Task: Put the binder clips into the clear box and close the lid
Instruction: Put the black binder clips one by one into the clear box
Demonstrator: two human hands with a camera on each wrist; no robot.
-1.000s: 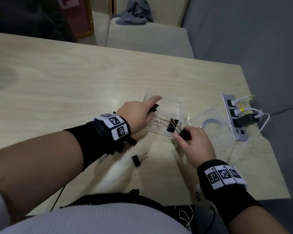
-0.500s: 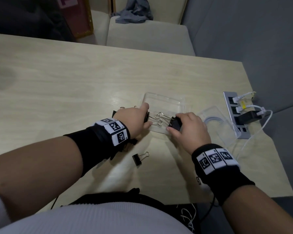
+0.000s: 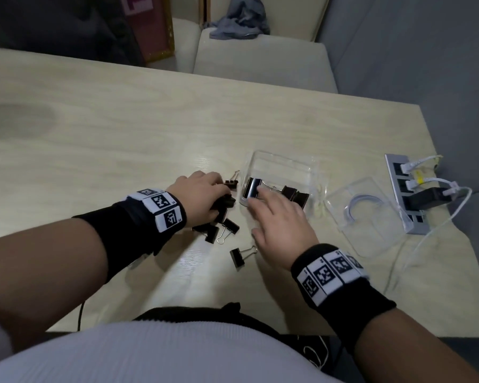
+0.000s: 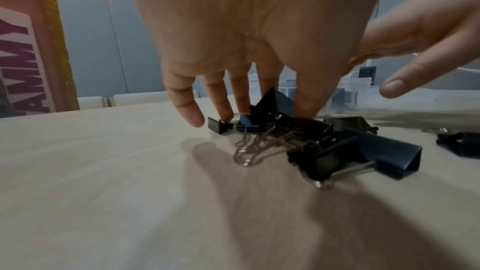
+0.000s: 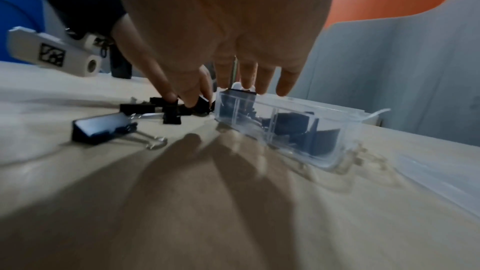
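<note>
The clear box (image 3: pixel 285 164) stands open on the table and holds several black binder clips (image 3: pixel 251 187). Its lid (image 3: pixel 368 225) lies flat to its right. My left hand (image 3: pixel 205 194) is over a pile of clips (image 4: pixel 311 130) just left of the box. Its fingertips (image 4: pixel 306 108) touch the pile and the thumb is spread away from it. My right hand (image 3: pixel 277 214) hovers with spread fingers (image 5: pixel 284 87) over the box's near left corner (image 5: pixel 233 106) and holds nothing. A loose clip (image 3: pixel 237 257) lies in front of the pile, and another (image 3: pixel 231 226) sits nearer it.
A grey power strip (image 3: pixel 404 194) with plugs and white cables sits at the table's right edge, beyond the lid. A pale chair (image 3: pixel 260 56) with a grey cloth stands behind the table. The table's near edge is close to my body.
My right hand put its clip into the box, let go and drew back with fingers spread. My left hand left the box and came down on the pile to its left.
</note>
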